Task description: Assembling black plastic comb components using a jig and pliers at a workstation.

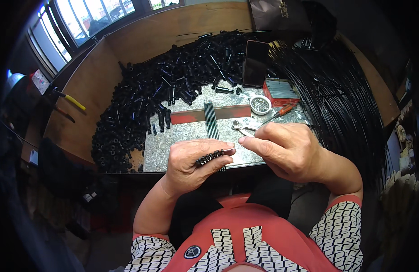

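Observation:
My left hand [186, 162] is closed around a row of thin black rods [209, 157], their dark ends lined up between thumb and fingers. A short, pale, thin piece [229, 150] sticks out at its fingertips. Close by on the right, my right hand [291, 152] is curled, its fingertips near that piece; whatever it pinches is too small to make out. Beyond both hands, several thin dark rods [210, 115] lie side by side across a red-and-grey bar [186, 116]. Metal pincers [242, 127] lie just past my right fingertips, their handles partly hidden.
A metal plate [162, 147] covers the worktop. Black tubular parts [173, 75] are heaped at left and back. A white bowl [260, 104], a red box [281, 94], a screwdriver [282, 111] and a phone [255, 63] stand or lie right; long black rods [336, 90] fill the far right.

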The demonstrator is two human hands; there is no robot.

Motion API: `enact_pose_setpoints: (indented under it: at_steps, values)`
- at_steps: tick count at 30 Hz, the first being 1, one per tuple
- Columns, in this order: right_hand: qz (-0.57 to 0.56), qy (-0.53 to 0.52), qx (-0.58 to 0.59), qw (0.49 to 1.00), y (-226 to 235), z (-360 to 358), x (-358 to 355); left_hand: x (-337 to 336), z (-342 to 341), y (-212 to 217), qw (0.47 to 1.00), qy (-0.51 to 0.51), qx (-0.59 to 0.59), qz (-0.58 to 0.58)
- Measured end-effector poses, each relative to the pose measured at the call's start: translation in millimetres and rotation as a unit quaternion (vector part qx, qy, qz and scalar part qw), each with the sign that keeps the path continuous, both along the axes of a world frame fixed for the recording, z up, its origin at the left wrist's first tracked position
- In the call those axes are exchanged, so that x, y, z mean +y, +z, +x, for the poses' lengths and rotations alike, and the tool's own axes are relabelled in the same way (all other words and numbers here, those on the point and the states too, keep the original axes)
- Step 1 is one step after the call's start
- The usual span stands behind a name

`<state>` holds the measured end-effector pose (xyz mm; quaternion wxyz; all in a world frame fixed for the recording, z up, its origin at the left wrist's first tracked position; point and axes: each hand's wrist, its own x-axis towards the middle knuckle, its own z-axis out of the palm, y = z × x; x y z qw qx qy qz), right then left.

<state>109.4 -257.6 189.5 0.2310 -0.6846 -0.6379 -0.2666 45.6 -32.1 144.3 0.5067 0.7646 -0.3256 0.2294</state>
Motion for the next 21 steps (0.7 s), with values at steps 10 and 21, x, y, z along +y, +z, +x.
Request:
enact_pose_setpoints:
  at_steps: [10,21]
  values:
    - [-0.015,-0.009,0.012,1.000,1,-4,2,-4,2,1,1.000,0.009,-0.016,0.012]
    - [0.004,-0.007,-0.025,1.000,12,-2,-8,-5,5,0,0.999,-0.010,-0.010,0.028]
